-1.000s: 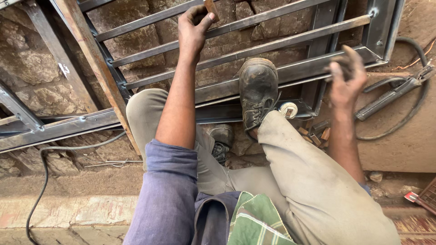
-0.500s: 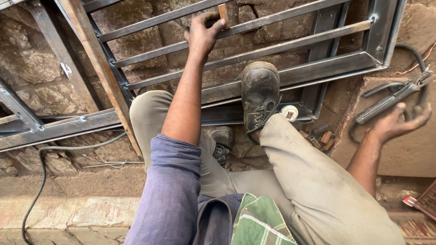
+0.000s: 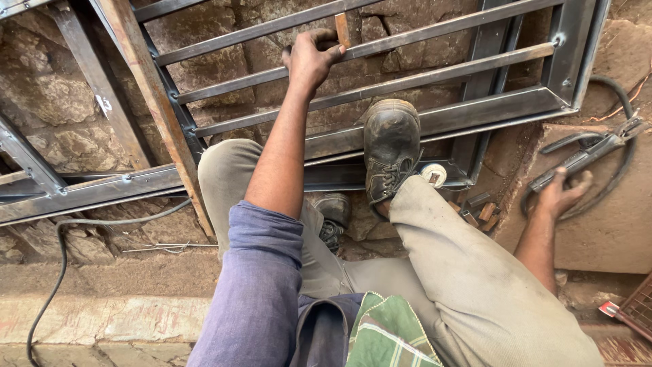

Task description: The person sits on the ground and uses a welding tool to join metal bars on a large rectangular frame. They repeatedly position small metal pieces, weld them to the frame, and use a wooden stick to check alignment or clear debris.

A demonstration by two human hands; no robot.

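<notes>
Left hand (image 3: pixel 311 60) holds short bar (image 3: pixel 343 30) (right hand (image 3: pixel 564 194) grips electrode holder (image 3: pixel 587 155))

You've got rough stone ground (image 3: pixel 61 115), black cable (image 3: pixel 51 285) at left, worn boot (image 3: pixel 390 146) on frame, green checked cloth (image 3: pixel 384 336), tape roll (image 3: pixel 433 175).

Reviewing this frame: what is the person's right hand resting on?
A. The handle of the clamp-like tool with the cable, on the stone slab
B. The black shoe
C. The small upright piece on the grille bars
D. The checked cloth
A: the right hand lies on the handle of the clamp-like tool on the stone slab, while the left hand is up at the grille bars.
</notes>
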